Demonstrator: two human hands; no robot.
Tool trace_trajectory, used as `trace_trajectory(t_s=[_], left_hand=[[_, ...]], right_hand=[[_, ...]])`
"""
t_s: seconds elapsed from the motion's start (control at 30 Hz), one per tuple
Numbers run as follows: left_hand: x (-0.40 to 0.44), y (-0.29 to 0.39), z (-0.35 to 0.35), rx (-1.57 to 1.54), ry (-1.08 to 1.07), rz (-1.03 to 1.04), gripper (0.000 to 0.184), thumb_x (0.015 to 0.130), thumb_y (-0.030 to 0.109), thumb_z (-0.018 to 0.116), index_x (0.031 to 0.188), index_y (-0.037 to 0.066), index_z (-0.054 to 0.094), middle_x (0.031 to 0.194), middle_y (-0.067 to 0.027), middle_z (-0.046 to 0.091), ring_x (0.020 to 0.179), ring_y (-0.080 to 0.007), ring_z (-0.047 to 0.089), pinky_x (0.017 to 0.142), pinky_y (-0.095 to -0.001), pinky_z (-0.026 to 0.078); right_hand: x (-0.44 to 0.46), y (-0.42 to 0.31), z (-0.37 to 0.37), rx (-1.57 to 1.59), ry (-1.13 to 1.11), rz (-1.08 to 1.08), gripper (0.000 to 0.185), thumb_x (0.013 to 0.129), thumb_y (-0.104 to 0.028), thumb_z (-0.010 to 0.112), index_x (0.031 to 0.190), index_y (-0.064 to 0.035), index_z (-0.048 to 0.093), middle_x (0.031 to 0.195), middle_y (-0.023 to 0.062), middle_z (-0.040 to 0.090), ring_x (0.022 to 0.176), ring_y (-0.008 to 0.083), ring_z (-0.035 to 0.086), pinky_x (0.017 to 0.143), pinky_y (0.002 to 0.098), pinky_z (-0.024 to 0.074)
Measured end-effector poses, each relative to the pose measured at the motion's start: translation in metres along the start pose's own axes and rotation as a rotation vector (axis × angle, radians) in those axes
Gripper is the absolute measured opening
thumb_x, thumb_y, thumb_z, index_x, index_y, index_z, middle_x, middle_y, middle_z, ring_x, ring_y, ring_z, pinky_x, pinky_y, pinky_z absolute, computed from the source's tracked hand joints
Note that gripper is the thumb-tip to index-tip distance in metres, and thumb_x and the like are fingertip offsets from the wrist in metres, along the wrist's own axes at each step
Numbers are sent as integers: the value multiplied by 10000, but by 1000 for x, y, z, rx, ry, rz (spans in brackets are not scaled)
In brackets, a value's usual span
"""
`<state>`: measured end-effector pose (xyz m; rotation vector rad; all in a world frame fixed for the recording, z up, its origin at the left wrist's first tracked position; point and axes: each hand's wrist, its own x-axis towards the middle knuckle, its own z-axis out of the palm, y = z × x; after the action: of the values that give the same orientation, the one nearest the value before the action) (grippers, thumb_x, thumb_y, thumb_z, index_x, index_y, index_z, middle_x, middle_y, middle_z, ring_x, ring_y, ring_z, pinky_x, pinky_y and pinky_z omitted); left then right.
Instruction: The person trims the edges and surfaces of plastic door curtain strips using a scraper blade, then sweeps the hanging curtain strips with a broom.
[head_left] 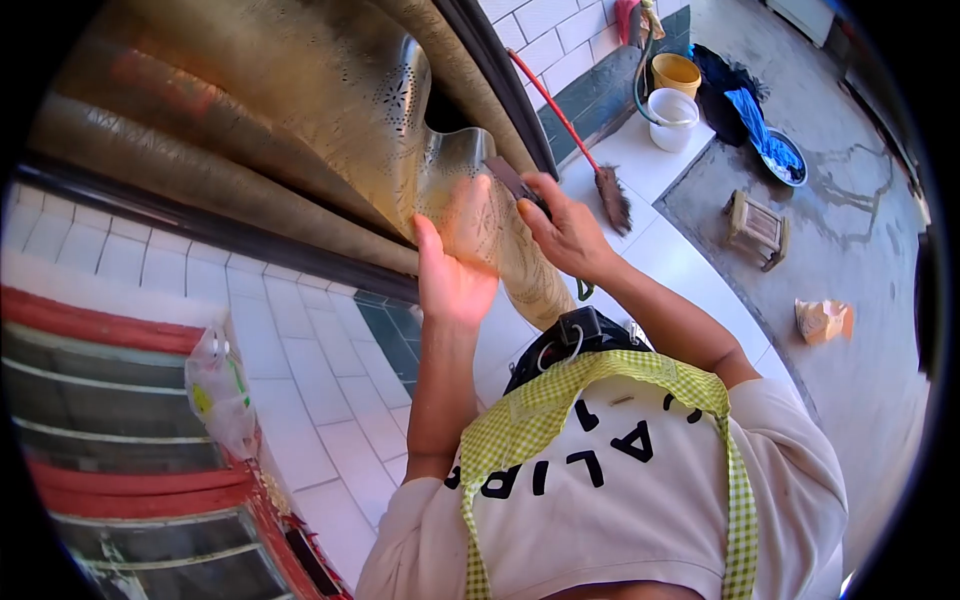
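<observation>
My left hand (458, 275) is palm up under a clear, gold-tinted plastic sheet (375, 110) with punched flower patterns. Its fingers show through the sheet, stretched out behind it, and the thumb stands apart at the sheet's edge. In my right hand (570, 230) is a narrow, flat, dark brown tool (510, 180); its exact kind is unclear. The tool lies close to the sheet's front, just right of my left fingertips; whether it touches is hard to see. A lower part of the sheet (535, 275) hangs between my forearms, near my chest.
A dark frame (230, 230) runs beside the sheet. A red-handled broom (612, 198) leans by the tiled wall. Farther right are a white bucket (670, 120), a yellow bucket (677, 74), a basin (788, 170), a small stool (755, 230) and a paper bag (824, 320). Left, a plastic bag (222, 390) hangs.
</observation>
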<state>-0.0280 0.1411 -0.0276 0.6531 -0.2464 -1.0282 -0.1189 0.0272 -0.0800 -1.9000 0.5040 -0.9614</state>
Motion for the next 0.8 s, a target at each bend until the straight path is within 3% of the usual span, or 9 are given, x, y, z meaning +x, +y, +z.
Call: trace_trajectory(t_s=[0.03, 0.1, 0.4, 0.47, 0.53, 0.6, 0.67, 0.73, 0.8], left_hand=[[0, 0, 2, 19, -35, 12, 685, 945, 572, 261, 1381, 50, 343, 1399, -113, 407, 1307, -262, 354, 1098, -442, 255], [0, -1, 3, 19, -59, 4, 692, 944, 571, 266, 1385, 42, 334, 1401, -112, 405, 1310, -261, 350, 1100, -437, 253], [6, 2, -5, 49, -116, -19, 672, 954, 553, 252, 1387, 46, 333, 1402, -101, 402, 1312, -247, 344, 1100, -425, 248], [7, 2, -5, 57, -117, -13, 662, 958, 548, 245, 1387, 53, 335, 1395, -99, 408, 1308, -246, 348, 1100, -422, 247], [5, 3, -2, 87, -33, -16, 672, 959, 549, 225, 1394, 45, 317, 1418, -101, 388, 1316, -246, 341, 1106, -411, 232], [2, 2, 9, 78, 14, -16, 679, 960, 550, 218, 1394, 37, 313, 1421, -104, 385, 1317, -248, 341, 1110, -408, 225], [4, 5, 8, 71, 51, -11, 686, 960, 551, 210, 1395, 29, 308, 1424, -108, 382, 1317, -250, 342, 1113, -405, 218], [8, 9, -3, -2, -101, -7, 681, 959, 543, 249, 1391, 19, 307, 1409, -115, 397, 1305, -257, 355, 1107, -413, 233], [9, 9, -5, -23, -123, -5, 676, 959, 537, 261, 1389, 17, 310, 1398, -125, 408, 1299, -267, 361, 1104, -420, 239]], right_hand=[[2, -3, -1, -1, 10, 2, 249, 920, -239, 522, 1085, -58, 475, 709, 193, 604, 645, 349, 620, 585, 415, 483], [4, -13, -8, 0, -47, 60, 251, 893, -209, 525, 1090, -71, 456, 761, 254, 600, 730, 450, 585, 630, 488, 456], [-16, -27, 0, -144, -108, -181, 164, 849, -154, 578, 966, -80, 491, 666, 185, 579, 609, 395, 588, 540, 480, 444], [-16, -34, -5, -165, -156, -148, 166, 851, -161, 579, 970, -85, 492, 689, 179, 589, 614, 396, 586, 542, 486, 448], [-11, -31, -7, -179, -218, -45, 163, 855, -167, 576, 975, -90, 495, 699, 185, 592, 614, 395, 588, 541, 489, 449], [10, -21, -10, -164, 15, -151, 145, 859, -173, 578, 969, -113, 504, 687, 183, 592, 610, 390, 588, 525, 482, 448], [0, -27, -10, -230, -101, -193, 153, 850, -172, 586, 964, -113, 502, 709, 175, 596, 618, 380, 591, 517, 473, 450], [-18, -34, -8, -312, -228, -260, 179, 827, -174, 607, 962, -122, 502, 740, 145, 600, 618, 366, 594, 512, 456, 455], [-14, -27, -4, -269, -191, -255, 172, 841, -180, 592, 967, -118, 493, 741, 150, 603, 626, 374, 592, 517, 461, 457]])
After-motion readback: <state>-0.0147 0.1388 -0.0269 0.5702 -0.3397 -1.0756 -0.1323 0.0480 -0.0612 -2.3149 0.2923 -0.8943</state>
